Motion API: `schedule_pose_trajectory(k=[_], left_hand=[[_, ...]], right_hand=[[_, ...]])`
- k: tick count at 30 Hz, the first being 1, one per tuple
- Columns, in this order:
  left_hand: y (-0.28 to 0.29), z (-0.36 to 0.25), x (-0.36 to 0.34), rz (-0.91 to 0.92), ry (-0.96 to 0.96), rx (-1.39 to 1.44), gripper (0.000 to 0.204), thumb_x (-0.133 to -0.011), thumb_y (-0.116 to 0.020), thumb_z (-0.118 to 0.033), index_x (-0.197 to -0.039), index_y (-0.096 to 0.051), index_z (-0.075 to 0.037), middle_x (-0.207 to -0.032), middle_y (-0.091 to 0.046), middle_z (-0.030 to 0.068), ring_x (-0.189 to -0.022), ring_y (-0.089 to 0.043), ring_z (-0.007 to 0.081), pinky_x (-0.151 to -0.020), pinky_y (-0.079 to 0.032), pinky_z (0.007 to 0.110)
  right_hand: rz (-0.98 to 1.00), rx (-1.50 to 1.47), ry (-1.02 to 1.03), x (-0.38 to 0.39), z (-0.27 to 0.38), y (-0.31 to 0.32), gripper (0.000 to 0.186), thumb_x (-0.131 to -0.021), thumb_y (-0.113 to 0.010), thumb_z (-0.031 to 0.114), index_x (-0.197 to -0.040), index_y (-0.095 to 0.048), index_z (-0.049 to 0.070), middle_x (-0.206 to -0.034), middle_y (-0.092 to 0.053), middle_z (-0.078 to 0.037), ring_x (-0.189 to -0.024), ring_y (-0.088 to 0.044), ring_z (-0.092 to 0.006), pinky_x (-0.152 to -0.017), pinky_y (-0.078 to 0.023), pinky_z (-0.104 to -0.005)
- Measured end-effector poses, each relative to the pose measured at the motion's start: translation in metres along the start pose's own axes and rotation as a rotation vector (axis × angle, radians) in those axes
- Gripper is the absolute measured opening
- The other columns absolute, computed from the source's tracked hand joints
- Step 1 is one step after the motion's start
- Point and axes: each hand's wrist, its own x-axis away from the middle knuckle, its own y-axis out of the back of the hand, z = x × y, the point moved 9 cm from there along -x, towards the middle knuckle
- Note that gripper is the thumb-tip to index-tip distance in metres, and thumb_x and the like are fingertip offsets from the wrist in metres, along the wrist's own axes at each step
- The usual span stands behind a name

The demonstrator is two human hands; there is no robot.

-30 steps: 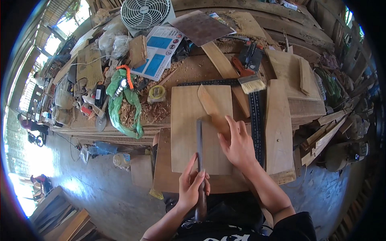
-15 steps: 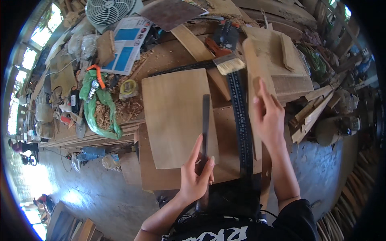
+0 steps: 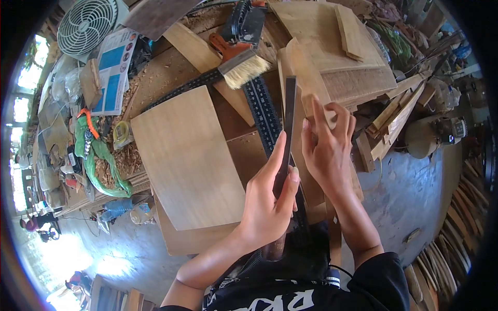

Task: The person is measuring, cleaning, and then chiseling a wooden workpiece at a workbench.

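Observation:
My left hand [image 3: 267,199] is closed around a long, flat chisel [image 3: 291,103], its dark blade pointing up and away from me. The wooden handle [image 3: 274,250] shows below my palm. To its right, my right hand [image 3: 332,150] is raised above a long wooden piece [image 3: 306,67], fingers apart and partly bent. I see nothing held in it; whether it touches the wood I cannot tell. A pale rectangular board [image 3: 189,160] lies left of my hands. A black square with markings [image 3: 262,111] lies between that board and the long piece, partly hidden by the chisel.
A wide brush [image 3: 244,70] with an orange-brown handle rests across the square. A thick wood slab [image 3: 358,85] sits at the far right. Wood shavings, a tape measure [image 3: 122,133] and a green plastic bag [image 3: 101,155] lie left. A fan [image 3: 85,26] stands at the far left.
My view has shifted, so the bench things appear further left. My left hand has carried the chisel rightward off the pale board, closer to my right hand. My right fingers have bent more.

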Motion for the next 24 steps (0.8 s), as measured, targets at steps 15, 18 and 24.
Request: schedule_pose_trajectory(k=[15,18,24], left_hand=[[-0.013,0.009,-0.003,-0.023,0.033,-0.016,0.066,-0.11,-0.052,-0.008,-0.168,-0.02,-0.003,-0.107,-0.063,0.0056,-0.063,-0.055,0.003,-0.056,-0.047,0.019],[-0.015,0.01,-0.004,-0.015,0.073,0.028,0.067,-0.11,-0.051,-0.008,-0.168,-0.018,-0.004,-0.106,-0.066,0.0081,-0.063,-0.055,0.0036,-0.058,-0.048,0.02],[-0.019,0.013,-0.007,0.0,0.115,0.116,0.068,-0.11,-0.05,-0.008,-0.169,-0.015,-0.006,-0.096,-0.068,0.0112,-0.063,-0.055,0.0046,-0.06,-0.049,0.02]], right_hand=[[0.099,-0.052,-0.005,0.002,-0.005,-0.024,0.048,-0.099,-0.062,0.008,-0.146,-0.057,0.002,-0.161,-0.046,-0.016,-0.152,-0.036,-0.0428,-0.12,-0.033,-0.0567],[0.104,-0.057,0.001,0.003,-0.005,-0.024,0.05,-0.1,-0.062,0.008,-0.148,-0.055,0.002,-0.162,-0.046,-0.015,-0.153,-0.036,-0.0425,-0.12,-0.033,-0.0576],[0.118,-0.082,-0.006,0.005,-0.005,-0.025,0.056,-0.1,-0.06,0.007,-0.155,-0.048,0.005,-0.163,-0.044,-0.016,-0.155,-0.033,-0.0426,-0.121,-0.029,-0.062]])
